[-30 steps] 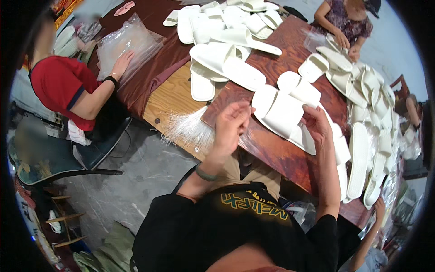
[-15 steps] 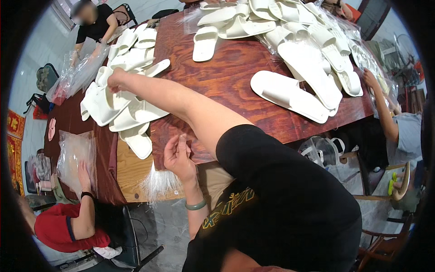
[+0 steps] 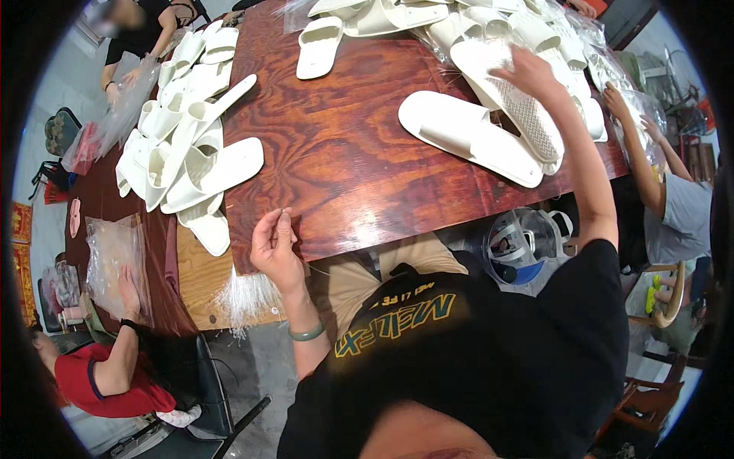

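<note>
My right hand [image 3: 533, 74] reaches over the pile on the right, its fingers apart at the upper part of a white slipper [image 3: 527, 122] with a textured surface. They overlap the slipper, but a firm grip does not show. Beside it lies another white slipper [image 3: 451, 138] with a broad strap. My left hand [image 3: 277, 249], a green bangle at its wrist, hovers by the table's front left edge. Its thumb and fingertips are pressed together; whatever is between them is too small to make out. A heap of white slippers [image 3: 180, 141] lies to the left.
The reddish-brown wooden table [image 3: 329, 153] is in front of me. White plastic strands [image 3: 248, 298] hang at its near left edge. Co-workers sit left and right, one with a hand on clear plastic bags [image 3: 115, 256]. A clear bag [image 3: 524, 237] stands below the right edge.
My right hand has left the left heap and swung across to the slippers on the right. The left heap's top slippers lie differently. My left hand keeps its curled pose.
</note>
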A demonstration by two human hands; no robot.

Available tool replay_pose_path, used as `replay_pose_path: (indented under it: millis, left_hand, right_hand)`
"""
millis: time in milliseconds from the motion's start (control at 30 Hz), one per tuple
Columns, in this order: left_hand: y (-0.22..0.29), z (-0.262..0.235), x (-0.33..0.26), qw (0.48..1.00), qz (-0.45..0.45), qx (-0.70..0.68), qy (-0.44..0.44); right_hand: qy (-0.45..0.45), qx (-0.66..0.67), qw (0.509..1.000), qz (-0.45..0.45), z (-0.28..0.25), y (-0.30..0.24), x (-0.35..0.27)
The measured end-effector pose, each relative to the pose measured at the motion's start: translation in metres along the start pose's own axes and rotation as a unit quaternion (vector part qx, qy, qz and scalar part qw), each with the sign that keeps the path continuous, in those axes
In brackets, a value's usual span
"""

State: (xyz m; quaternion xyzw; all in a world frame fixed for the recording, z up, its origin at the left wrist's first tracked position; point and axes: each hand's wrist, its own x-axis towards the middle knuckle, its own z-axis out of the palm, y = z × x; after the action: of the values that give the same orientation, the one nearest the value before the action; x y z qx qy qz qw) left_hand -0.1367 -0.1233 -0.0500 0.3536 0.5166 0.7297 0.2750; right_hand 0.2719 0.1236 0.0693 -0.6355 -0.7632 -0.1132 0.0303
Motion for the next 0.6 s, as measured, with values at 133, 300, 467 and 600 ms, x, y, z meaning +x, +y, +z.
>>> replay_pose_path:
  millis: [133,300,467,600]
  left_hand:
    - [-0.002,0.000,-0.001,1.000,0.024,0.016,0.000]
    - [-0.006,-0.001,-0.001,0.999,0.025,0.021,-0.009]
    - [0.003,0.004,-0.012,1.000,0.001,0.020,-0.004]
    - [0.013,0.029,-0.039,0.999,-0.034,0.025,-0.028]
  right_hand:
    - [-0.093,0.188,0.975,0.073,0.029,0.050,-0.024]
    - [0.033,0.303,0.949,0.076,0.026,0.040,-0.040]
    - [0.246,0.324,0.902,-0.142,-0.032,-0.046,-0.118]
    - [0.248,0.170,0.867,-0.397,-0.013,-0.113,-0.176]
